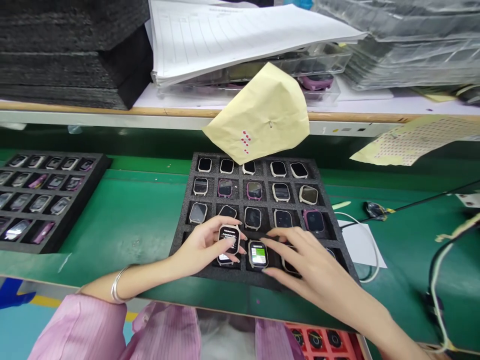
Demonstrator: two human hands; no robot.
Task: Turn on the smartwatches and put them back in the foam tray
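Observation:
My left hand pinches a smartwatch case without a strap, its lit screen showing lines of white text on black. It is held above the front row of a black foam tray. Just below it, another lit watch is partly hidden by my fingers. My right hand reaches over the tray with fingers apart. Its fingertips are at the right edge of a watch with a green and white screen, which sits in its compartment; whether they touch it I cannot tell. A dark-screened watch lies partly under this hand.
A second foam tray of watches lies at left. Above the bench, a shelf holds black foam blocks, papers and clear plastic trays. A yellow paper hangs over the tray's back row. Cables run at right.

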